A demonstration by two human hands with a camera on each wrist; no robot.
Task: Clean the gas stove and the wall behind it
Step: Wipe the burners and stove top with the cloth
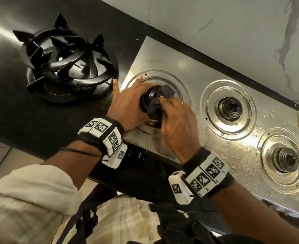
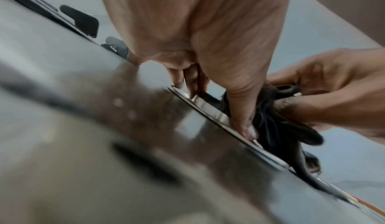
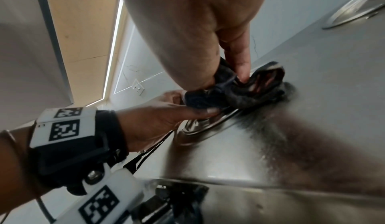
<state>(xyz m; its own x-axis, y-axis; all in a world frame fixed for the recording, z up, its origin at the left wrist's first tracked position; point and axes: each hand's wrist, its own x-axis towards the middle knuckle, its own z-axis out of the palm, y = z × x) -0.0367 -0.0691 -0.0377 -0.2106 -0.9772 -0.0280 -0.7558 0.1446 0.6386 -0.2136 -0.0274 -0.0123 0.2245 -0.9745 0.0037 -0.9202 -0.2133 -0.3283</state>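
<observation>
Cloth folds clearest from right wrist

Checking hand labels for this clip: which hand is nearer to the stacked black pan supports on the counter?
Left. The left hand lies at the stove's left edge, fingertips almost at the pan supports; the right hand grips the cloth farther right.

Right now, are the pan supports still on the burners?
No: the pan supports sit stacked on the black counter, left of the stove.

Right hand presses a dark cloth onto the stove's left burner, left hand beside
</observation>
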